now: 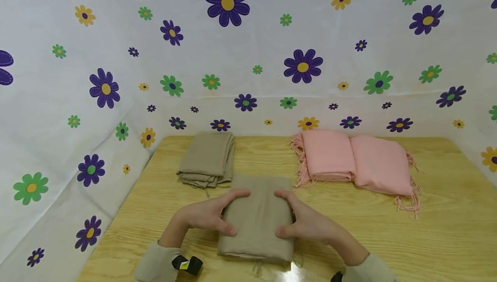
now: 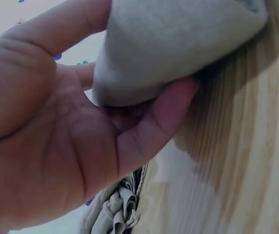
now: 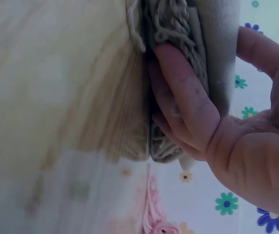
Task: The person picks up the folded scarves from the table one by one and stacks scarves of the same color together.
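Note:
A folded beige scarf [image 1: 256, 219] lies at the front middle of the table, between both hands. My left hand [image 1: 207, 213] grips its left side, thumb and a finger on the top face. In the left wrist view, other fingertips [image 2: 178, 100] tuck under the cloth's lower edge. From the opposite side, my right hand [image 1: 312, 224] holds the scarf with its thumb on top. Fingers [image 3: 188, 92] of that hand reach under the layers beside twisted fringe [image 3: 183, 44] in the right wrist view. Whether the scarf touches the table everywhere I cannot tell.
Behind and left is another folded beige scarf [image 1: 206, 157], its front edge close to the held one. Two folded pink fringed scarves [image 1: 330, 155] sit side by side at the back right. A flower-printed white cloth [image 1: 256, 36] encloses the wooden table [image 1: 446, 230] behind and at the sides.

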Demonstrator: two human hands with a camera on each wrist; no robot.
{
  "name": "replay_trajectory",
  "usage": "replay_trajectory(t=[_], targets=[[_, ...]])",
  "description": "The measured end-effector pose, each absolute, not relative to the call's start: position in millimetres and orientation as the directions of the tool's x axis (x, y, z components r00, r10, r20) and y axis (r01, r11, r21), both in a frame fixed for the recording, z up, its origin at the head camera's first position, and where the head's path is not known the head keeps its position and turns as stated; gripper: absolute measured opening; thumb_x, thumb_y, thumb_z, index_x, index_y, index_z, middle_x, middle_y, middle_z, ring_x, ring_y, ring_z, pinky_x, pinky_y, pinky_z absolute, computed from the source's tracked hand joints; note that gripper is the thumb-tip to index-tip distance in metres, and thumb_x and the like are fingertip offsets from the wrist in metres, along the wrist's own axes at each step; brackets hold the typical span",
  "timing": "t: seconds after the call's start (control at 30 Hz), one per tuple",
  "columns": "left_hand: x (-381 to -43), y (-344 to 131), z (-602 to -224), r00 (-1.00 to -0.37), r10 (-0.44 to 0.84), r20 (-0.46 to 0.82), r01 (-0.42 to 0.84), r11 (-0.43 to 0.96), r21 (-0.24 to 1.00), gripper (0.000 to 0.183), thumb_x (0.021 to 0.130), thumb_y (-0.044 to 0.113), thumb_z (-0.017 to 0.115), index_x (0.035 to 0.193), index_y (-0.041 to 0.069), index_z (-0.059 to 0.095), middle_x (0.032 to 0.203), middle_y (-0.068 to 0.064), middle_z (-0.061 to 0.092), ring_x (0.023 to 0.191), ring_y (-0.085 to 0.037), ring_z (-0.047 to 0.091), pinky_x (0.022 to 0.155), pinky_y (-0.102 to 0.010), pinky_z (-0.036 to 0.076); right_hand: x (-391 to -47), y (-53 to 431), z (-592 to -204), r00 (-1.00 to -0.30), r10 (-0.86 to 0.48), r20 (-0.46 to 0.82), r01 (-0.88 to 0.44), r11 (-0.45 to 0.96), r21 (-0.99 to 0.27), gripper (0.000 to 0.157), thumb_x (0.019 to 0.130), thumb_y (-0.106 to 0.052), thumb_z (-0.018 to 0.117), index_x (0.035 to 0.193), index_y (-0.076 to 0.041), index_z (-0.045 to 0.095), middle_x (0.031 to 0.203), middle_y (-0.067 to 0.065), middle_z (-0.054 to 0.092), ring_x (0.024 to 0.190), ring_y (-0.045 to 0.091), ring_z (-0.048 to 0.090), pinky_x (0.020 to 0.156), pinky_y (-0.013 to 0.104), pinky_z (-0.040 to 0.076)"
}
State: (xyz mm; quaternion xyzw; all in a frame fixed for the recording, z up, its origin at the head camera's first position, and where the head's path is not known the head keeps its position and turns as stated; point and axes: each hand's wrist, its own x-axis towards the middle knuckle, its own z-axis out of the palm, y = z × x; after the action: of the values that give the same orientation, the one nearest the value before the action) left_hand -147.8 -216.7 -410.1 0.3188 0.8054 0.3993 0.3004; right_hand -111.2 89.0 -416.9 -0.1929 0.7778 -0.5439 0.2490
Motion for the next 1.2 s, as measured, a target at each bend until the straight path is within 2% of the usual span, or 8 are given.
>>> replay_trajectory(t=[0.07,0.23,0.37,0.5,0.6,0.73,0.9,1.2], targets=[[-148,-217,-410,-0.625,0.743,-0.24,0.282,0.502,0.818,0.093,0.087,0.033,0.078,0.158,0.02,0.02,0.158,-0.01,0.026,0.138,-0.026,0.035,0.109,-0.043,0.032,-112,90,-417,-0.809,-0.564,-0.166,-0.077,0.381,-0.921,0.089,0.086,-0.024,0.078,0.156,-0.012,0.024,0.151,0.023,0.032,0.134,0.034,0.038,0.106,0.055,0.033],[-147,-216,-409,-0.664,0.705,-0.252,0.289,0.552,0.782,0.097,0.083,0.034,0.081,0.158,0.019,0.021,0.156,-0.014,0.027,0.136,-0.028,0.034,0.109,-0.049,0.03,-108,91,-413,-0.837,-0.53,-0.133,-0.192,0.513,-0.837,0.087,0.083,-0.03,0.081,0.152,-0.01,0.032,0.14,0.028,0.04,0.12,0.033,0.049,0.097,0.052,0.043],[-145,-214,-408,-0.705,0.657,-0.266,0.278,0.601,0.749,0.1,0.08,0.036,0.083,0.158,0.02,0.022,0.149,-0.021,0.029,0.129,-0.031,0.036,0.104,-0.052,0.034,-102,89,-410,-0.863,-0.497,-0.097,-0.255,0.592,-0.765,0.087,0.082,-0.033,0.082,0.151,-0.009,0.036,0.144,0.033,0.031,0.107,0.033,0.058,0.085,0.048,0.049],[-141,-210,-406,-0.743,0.612,-0.272,0.27,0.644,0.716,0.1,0.079,0.036,0.084,0.157,0.019,0.025,0.148,-0.028,0.024,0.129,-0.038,0.037,0.102,-0.055,0.036,-98,86,-409,-0.859,-0.505,-0.078,-0.317,0.647,-0.694,0.085,0.084,-0.035,0.08,0.152,-0.008,0.036,0.156,0.033,0.017,0.107,0.037,0.062,0.083,0.048,0.052],[-138,-205,-402,-0.766,0.583,-0.271,0.27,0.675,0.687,0.098,0.079,0.033,0.085,0.157,0.018,0.028,0.153,-0.033,0.015,0.135,-0.047,0.032,0.105,-0.061,0.033,-97,87,-409,-0.838,-0.535,-0.112,-0.341,0.672,-0.658,0.085,0.088,-0.039,0.076,0.154,-0.007,0.034,0.159,0.033,0.01,0.119,0.041,0.057,0.089,0.05,0.051],[-133,-200,-397,-0.795,0.538,-0.282,0.275,0.733,0.622,0.096,0.078,0.03,0.085,0.157,0.019,0.03,0.16,-0.03,-0.001,0.142,-0.057,0.014,0.106,-0.069,0.026,-98,87,-407,-0.806,-0.572,-0.153,-0.38,0.697,-0.608,0.095,0.087,-0.048,0.073,0.156,-0.002,0.027,0.16,0.033,0.006,0.136,0.045,0.04,0.102,0.052,0.044],[-130,-197,-392,-0.797,0.531,-0.289,0.303,0.764,0.569,0.098,0.078,0.027,0.086,0.157,0.014,0.029,0.164,-0.023,-0.003,0.144,-0.057,0.005,0.107,-0.068,0.028,-100,84,-408,-0.779,-0.598,-0.189,-0.426,0.725,-0.541,0.111,0.079,-0.06,0.072,0.156,0.002,0.022,0.159,0.034,0.006,0.141,0.047,0.031,0.102,0.053,0.043],[-136,-197,-397,-0.751,0.593,-0.291,0.356,0.735,0.577,0.101,0.078,0.032,0.084,0.158,0.009,0.026,0.163,-0.026,0.003,0.144,-0.056,0.013,0.11,-0.068,0.021,-98,84,-412,-0.771,-0.596,-0.226,-0.433,0.749,-0.501,0.117,0.074,-0.06,0.076,0.155,0.004,0.021,0.157,0.038,0.009,0.117,0.039,0.059,0.09,0.045,0.052]])
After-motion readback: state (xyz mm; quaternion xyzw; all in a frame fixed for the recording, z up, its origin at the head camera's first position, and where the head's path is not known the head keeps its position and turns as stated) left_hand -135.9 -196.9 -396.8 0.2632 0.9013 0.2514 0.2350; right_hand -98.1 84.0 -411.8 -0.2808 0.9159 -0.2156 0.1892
